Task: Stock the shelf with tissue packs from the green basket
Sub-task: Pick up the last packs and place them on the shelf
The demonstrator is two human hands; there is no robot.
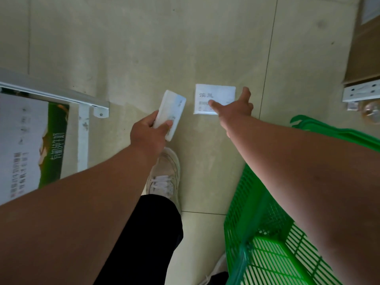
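Head view: left hand [149, 133] grips an up-pointing tissue pack [170, 113]; right hand [236, 106] spreads over a flat pack [213, 95].

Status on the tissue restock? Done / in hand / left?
Done: nothing stocked is in view. In hand: left hand grips one tissue pack; right hand, fingers spread, reaches toward a second pack lying on the floor. Left: pick that up and shelve both. The visible part of the green basket shows no packs.

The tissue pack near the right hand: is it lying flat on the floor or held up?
Lying flat. The tissue pack rests with its printed face up on the floor; the right hand reaches over it, fingers open.
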